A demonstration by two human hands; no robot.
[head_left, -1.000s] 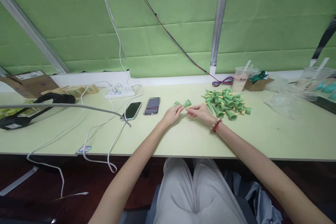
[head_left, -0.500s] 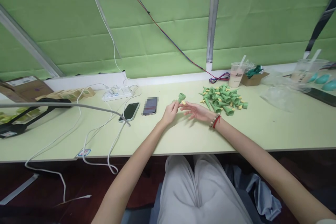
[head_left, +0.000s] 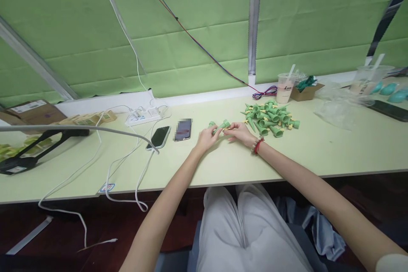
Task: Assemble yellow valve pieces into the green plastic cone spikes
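Note:
My left hand (head_left: 207, 139) is closed around a green plastic cone-shaped piece (head_left: 225, 124), its wide end toward the right. A small yellow part (head_left: 227, 128) shows beside that end. The fingertips of my right hand (head_left: 240, 133) are pinched together at the yellow part; exactly how they grip it is partly hidden. Just beyond my right hand lies a pile of similar green cones (head_left: 270, 118), many with small yellow parts on them.
Two phones (head_left: 159, 137) (head_left: 183, 129) lie left of my hands, near white cables (head_left: 139, 178) and a power strip (head_left: 145, 114). Behind the pile stand a drink cup (head_left: 284, 89) and a small cardboard box (head_left: 306, 93). A plastic bag (head_left: 334, 112) lies to the right.
The green cone has tipped from nearly upright to lying slanted across my fingers. My right hand's spread fingers have drawn together at the yellow part. The camera view has shifted slightly.

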